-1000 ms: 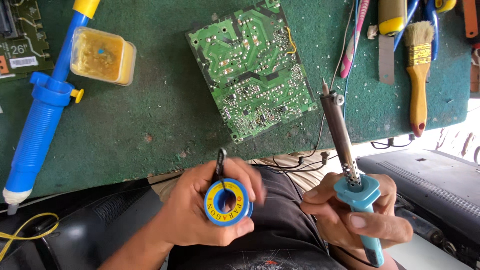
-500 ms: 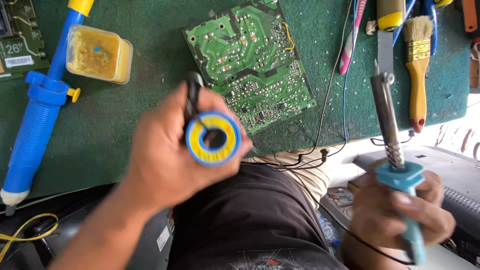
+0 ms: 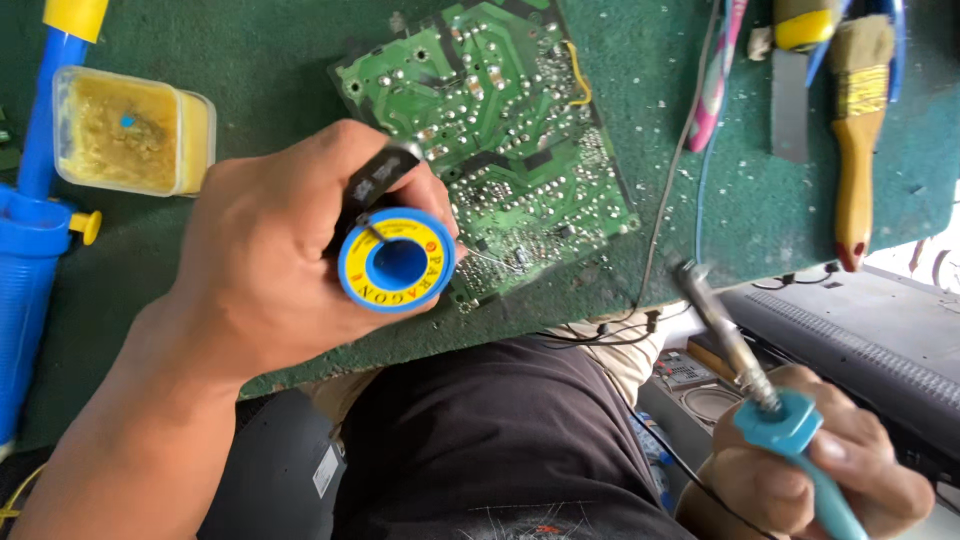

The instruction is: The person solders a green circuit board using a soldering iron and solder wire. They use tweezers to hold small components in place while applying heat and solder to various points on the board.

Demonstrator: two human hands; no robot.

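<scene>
The left hand clenches a blue-and-yellow solder spool, hiding the green circuit board's corner; the right hand, partly cut off, grasps the blue-handled soldering iron off the desk edge.

Electronics repair workshop; circuit board, soldering iron, flux tub on green mat.

The left hand sits left of centre in the frame, forearm rising from the lower left corner, fingers curled into a closed grasp. The right hand lies at the lower right, fingers wrapped tight, knuckles toward the camera.
</scene>
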